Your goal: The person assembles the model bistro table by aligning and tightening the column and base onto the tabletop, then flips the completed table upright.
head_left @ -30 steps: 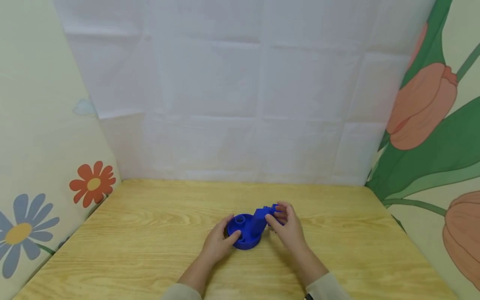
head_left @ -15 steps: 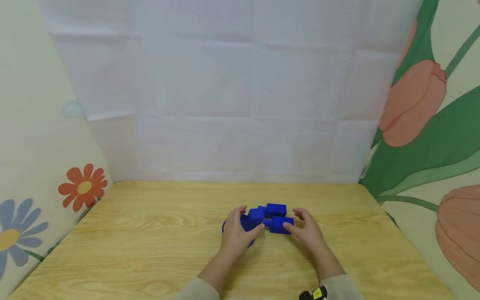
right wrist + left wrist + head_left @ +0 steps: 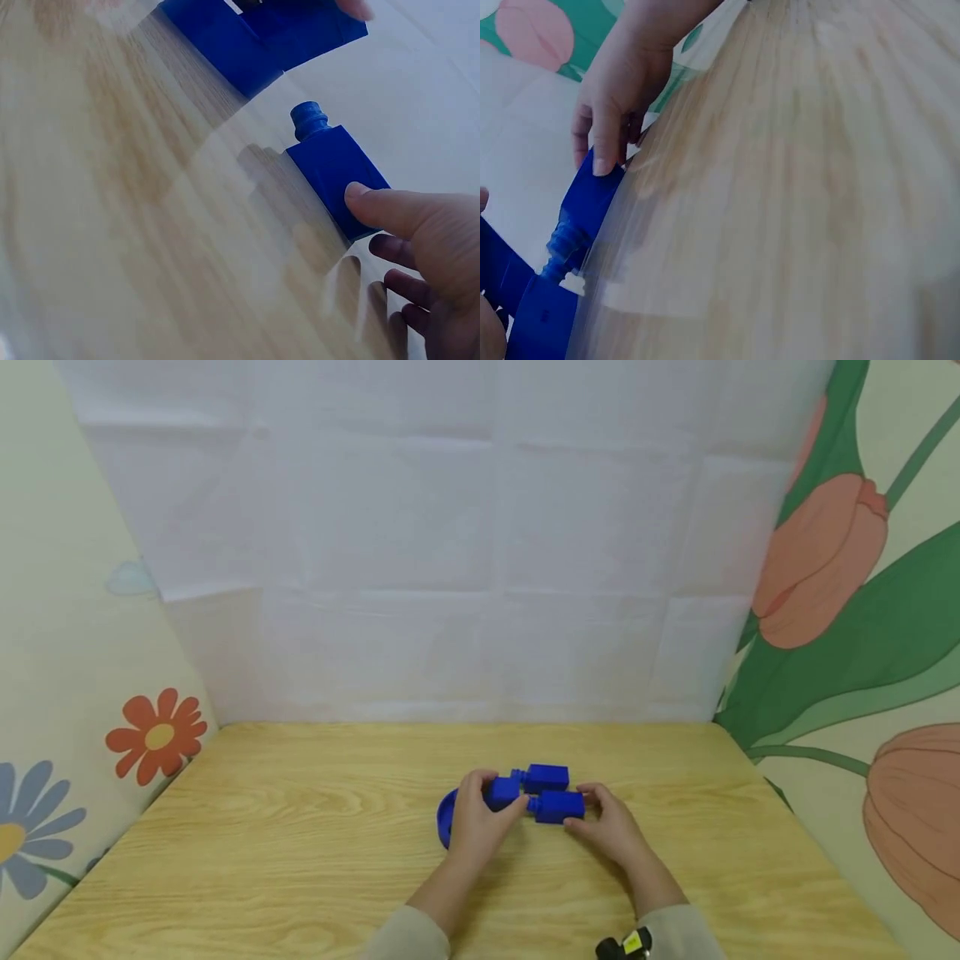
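1. The left hand (image 3: 478,822) holds a blue plastic-looking block with flat sides (image 3: 504,792). The thumb is on its near side and the fingers are on its far side. One second ago this hand was on the dish.
2. The round blue plastic-looking dish with a raised rim (image 3: 445,818) peeks out left of the left hand. One second ago it sat flat. Now it looks tipped up, but the hand hides most of it.
3. The right hand (image 3: 613,828) pinches the right end of a blue box-shaped piece with a ribbed round neck (image 3: 557,808). Half a second ago its thumb was on this piece and its other fingers were spread away. Now they have come in around the end.
4. That piece lies on the yellow wood-grain table (image 3: 300,852), right of the block. Its neck points left, and the right wrist view shows a gap before the block.
5. A second blue box-shaped piece with a neck (image 3: 549,777) lies just beyond it, on the far side. Its neck points left too. It lies much as it did half a second ago.
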The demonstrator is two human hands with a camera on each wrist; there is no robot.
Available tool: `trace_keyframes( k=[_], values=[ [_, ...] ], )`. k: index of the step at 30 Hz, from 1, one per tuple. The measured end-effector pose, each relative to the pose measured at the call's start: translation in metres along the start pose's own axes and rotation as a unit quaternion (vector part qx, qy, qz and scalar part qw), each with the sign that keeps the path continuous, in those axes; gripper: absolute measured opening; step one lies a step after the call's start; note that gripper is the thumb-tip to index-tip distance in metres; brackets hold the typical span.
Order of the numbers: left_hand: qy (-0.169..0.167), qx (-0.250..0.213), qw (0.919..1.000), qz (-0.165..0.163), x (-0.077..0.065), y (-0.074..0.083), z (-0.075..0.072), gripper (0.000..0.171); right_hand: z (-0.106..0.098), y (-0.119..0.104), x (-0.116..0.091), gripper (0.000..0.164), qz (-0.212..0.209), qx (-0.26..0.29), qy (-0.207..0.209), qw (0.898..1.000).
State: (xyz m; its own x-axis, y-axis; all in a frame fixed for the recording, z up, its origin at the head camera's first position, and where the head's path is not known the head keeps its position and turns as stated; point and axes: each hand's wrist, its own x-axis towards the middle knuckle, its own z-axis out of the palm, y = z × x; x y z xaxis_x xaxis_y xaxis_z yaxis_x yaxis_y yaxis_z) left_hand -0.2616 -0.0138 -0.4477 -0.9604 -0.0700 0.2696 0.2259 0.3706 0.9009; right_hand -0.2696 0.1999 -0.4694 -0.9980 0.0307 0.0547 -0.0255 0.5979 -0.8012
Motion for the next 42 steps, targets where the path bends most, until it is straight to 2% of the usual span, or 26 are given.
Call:
trace_keyframes(
  k=[3, 6, 12, 14, 17, 24, 26, 31, 36, 39, 42],
  values=[
    [-0.05, -0.036, 0.998, -0.016, 0.001, -0.006, -0.01, 0.055, -0.001, 0.001, 0.0, 0.055, 0.003, -0.005, -0.002, 1.0],
    [-0.092, -0.058, 0.9939, -0.018, 0.0, -0.011, -0.022, 0.054, -0.001, 0.002, 0.0, 0.052, 0.001, -0.007, -0.003, 1.0],
    [-0.142, -0.074, 0.987, -0.014, -0.002, -0.018, -0.045, 0.048, -0.001, 0.002, -0.003, 0.046, 0.006, -0.009, -0.01, 1.0],
    [-0.151, -0.079, 0.985, -0.026, -0.003, -0.02, -0.051, 0.046, 0.0, 0.002, -0.003, 0.045, 0.008, -0.01, -0.011, 1.0],
    [-0.147, -0.091, 0.9845, -0.031, -0.002, -0.022, -0.059, 0.045, -0.001, 0.001, -0.004, 0.044, 0.01, -0.012, -0.013, 1.0],
    [-0.112, -0.146, 0.9829, -0.006, -0.001, -0.027, -0.07, 0.043, -0.002, -0.002, -0.005, 0.043, 0.001, 0.001, -0.013, 1.0],
    [-0.097, -0.138, 0.9856, -0.008, -0.003, -0.026, -0.068, 0.041, -0.001, -0.002, -0.005, 0.042, -0.005, 0.009, -0.008, 1.0],
    [-0.046, -0.058, 0.9969, -0.026, -0.006, -0.025, -0.055, 0.049, 0.001, -0.006, -0.007, 0.04, -0.017, 0.065, -0.01, 0.998],
    [-0.002, -0.049, 0.9986, -0.021, -0.007, -0.026, -0.048, 0.052, 0.002, -0.012, -0.007, 0.041, -0.013, 0.123, -0.015, 0.992],
    [-0.001, -0.06, 0.9982, -0.002, -0.007, -0.028, -0.049, 0.057, 0.002, -0.014, -0.007, 0.042, -0.008, 0.142, -0.014, 0.99],
    [-0.023, -0.075, 0.9968, 0.018, -0.007, -0.03, -0.051, 0.063, 0.002, -0.017, -0.007, 0.044, -0.007, 0.166, -0.012, 0.986]
  ],
)
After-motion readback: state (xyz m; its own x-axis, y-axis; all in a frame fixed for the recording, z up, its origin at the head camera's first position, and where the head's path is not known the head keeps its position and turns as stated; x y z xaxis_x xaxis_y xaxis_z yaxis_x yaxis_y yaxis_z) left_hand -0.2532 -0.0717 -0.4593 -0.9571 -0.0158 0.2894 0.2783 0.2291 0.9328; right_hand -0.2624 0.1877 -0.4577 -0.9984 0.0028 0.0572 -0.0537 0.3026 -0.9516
